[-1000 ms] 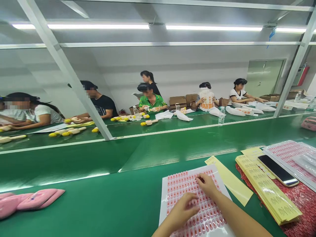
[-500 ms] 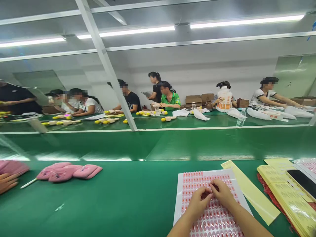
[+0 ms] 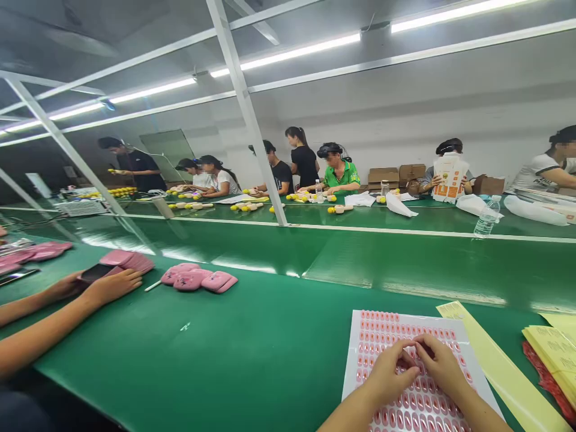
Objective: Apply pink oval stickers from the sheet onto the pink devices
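Observation:
A white sheet [image 3: 357, 360] bearing rows of small pink oval pieces [image 3: 407, 417], each with a reddish centre, lies on the green table. My left hand [image 3: 393, 372] is over the middle of this sheet, its thumb and fingers bent together. Beside it, my right hand [image 3: 443, 366] is curled in a pinch. The fingertips of both hands meet or nearly meet. Anything between them is hidden or too small to make out.
A yellow paper strip [image 3: 499, 354] lies right of the sheet, before stacked yellow sheets [image 3: 551, 354]. Pink padded pouches [image 3: 191, 278] lie at the left, beside a co-worker's hands [image 3: 112, 288] on a similar stack. People sit across the belt near a plastic bottle [image 3: 488, 217].
The view has swung left and tilted, bringing a co-worker's arms and pink stack into sight. My hands stay together over the sheet, with slightly shifted fingers.

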Tool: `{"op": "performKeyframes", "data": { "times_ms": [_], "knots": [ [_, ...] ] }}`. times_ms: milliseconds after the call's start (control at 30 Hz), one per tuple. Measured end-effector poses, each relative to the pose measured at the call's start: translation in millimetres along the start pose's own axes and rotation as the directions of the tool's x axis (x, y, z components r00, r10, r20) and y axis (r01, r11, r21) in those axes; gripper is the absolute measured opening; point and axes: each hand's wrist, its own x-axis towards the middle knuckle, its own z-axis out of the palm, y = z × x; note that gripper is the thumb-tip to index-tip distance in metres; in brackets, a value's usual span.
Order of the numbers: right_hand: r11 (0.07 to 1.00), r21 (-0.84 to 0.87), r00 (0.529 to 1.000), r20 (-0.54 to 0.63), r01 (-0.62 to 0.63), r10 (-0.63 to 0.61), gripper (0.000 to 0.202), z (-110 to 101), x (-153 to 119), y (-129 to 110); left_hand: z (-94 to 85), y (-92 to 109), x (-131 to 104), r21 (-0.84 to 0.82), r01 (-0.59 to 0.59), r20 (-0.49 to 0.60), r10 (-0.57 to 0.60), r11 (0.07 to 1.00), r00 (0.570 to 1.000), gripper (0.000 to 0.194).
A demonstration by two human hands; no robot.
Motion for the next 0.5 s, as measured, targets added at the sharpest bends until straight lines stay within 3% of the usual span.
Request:
{"op": "performKeyframes", "data": {
  "times_ms": [500],
  "knots": [
    [0.999,0.033,0.999,0.029,-0.030,0.029,0.028,-6.3,0.3,-6.5,-0.8,-0.4,-2.2,0.017,-0.004,0.031,0.004,1.000,1.000,0.050]
  ]
}}
